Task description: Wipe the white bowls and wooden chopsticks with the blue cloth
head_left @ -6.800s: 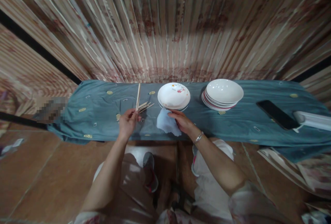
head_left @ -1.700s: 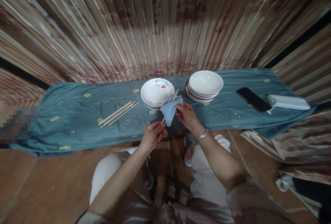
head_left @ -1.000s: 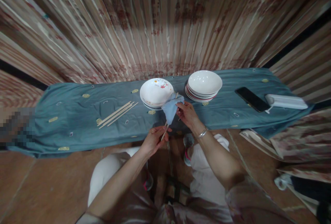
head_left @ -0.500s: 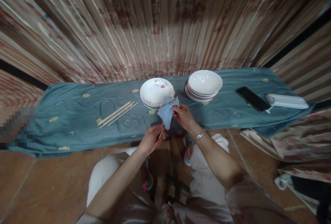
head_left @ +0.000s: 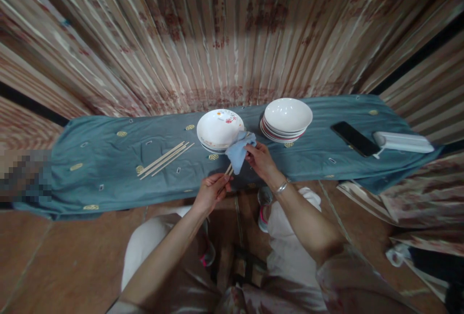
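My left hand (head_left: 213,191) is closed around the lower ends of a pair of chopsticks (head_left: 229,169), which point up and away from me. A light blue cloth (head_left: 238,153) is wrapped over their upper part, pinched by the fingers of my right hand (head_left: 261,160). The cloth hides most of the far ends. Just behind it stands a stack of white bowls (head_left: 219,128), the top one with a flower pattern inside. On the left, several loose chopsticks (head_left: 166,159) lie side by side on the table cover.
A second stack of white bowls (head_left: 288,116) stands right of the first. Farther right lie a black phone (head_left: 353,138) and a white oblong device (head_left: 403,142). A green-blue patterned cloth (head_left: 97,159) covers the narrow table, with a pleated curtain (head_left: 224,38) behind it.
The blue cloth and my right hand have moved slightly right and toward the far ends of the chopsticks, baring more of their length above my left hand. Bowls and loose chopsticks stay put.
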Action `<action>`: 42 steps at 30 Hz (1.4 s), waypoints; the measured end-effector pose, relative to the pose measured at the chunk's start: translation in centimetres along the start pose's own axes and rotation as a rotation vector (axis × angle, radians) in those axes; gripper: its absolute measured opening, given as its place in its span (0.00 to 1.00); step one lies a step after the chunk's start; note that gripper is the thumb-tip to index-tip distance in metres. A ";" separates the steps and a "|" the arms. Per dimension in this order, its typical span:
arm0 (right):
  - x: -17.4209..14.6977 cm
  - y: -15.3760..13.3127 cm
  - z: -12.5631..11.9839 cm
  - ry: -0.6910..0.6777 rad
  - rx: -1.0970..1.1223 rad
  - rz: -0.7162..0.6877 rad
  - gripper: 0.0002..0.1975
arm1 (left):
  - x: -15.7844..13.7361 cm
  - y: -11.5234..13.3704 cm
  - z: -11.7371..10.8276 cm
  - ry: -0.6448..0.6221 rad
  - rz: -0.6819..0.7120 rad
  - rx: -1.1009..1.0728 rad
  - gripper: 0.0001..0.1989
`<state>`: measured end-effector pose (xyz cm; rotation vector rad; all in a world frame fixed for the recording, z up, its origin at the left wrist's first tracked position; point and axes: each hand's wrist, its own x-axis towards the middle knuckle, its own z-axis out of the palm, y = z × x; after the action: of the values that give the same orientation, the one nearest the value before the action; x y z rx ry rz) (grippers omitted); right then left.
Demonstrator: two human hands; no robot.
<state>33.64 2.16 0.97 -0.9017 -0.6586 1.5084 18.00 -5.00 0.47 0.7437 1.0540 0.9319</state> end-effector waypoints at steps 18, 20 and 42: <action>0.4 -0.9 -0.4 0.074 0.030 -0.001 0.13 | 0.5 -0.4 -0.3 0.006 0.076 0.105 0.19; 0.1 -0.4 -0.1 0.044 0.008 0.014 0.14 | 0.5 -0.4 -0.2 0.006 0.071 0.104 0.19; -0.2 0.3 0.4 0.007 -0.013 0.081 0.13 | -0.3 0.0 0.2 -0.138 -0.128 -0.096 0.18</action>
<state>33.15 1.97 0.96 -0.9531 -0.6343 1.5735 18.12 -5.23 0.67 0.6433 0.9183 0.8041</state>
